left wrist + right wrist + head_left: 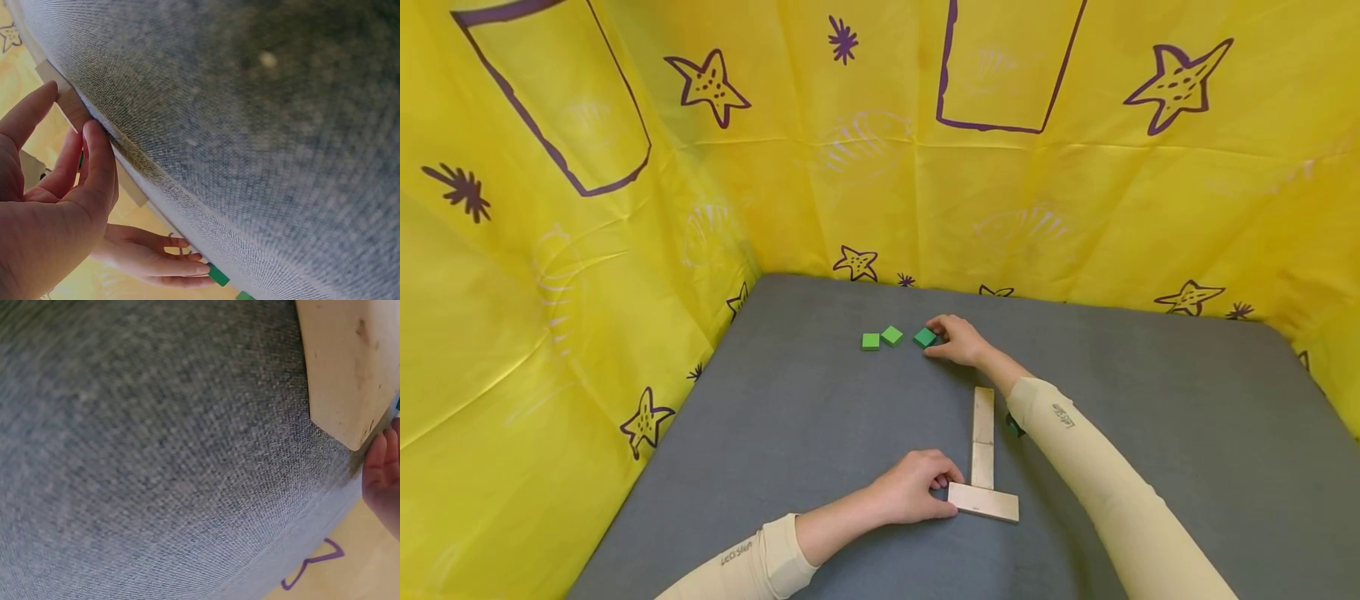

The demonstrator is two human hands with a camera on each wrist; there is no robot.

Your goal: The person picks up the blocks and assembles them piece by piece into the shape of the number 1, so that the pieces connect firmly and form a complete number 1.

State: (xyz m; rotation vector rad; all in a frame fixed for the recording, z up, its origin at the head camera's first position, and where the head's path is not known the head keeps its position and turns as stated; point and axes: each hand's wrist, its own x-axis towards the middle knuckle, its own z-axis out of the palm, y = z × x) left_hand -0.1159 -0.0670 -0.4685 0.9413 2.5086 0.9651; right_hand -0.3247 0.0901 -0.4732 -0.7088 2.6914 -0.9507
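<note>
Grey fabric surface [820,417] beneath three wooden blocks [982,421], two lime blocks [870,342], one green block [924,337].

Booth hung with yellow cloth [880,200].

Nearly everything I see here is a big grey cloth [162,456], with lots of tiny bumpy threads. A pale wooden block [347,362] lies flat on it, up in the top right. It has brown marks on it, and one end points down toward the right hand [383,478]. That hand peeks in at the edge, just past the block, with its fingers bent. A tiny bit of something blue-green [398,404] shows above it. Down below is a yellow sheet [369,562] with a crooked purple line [306,565].
</note>
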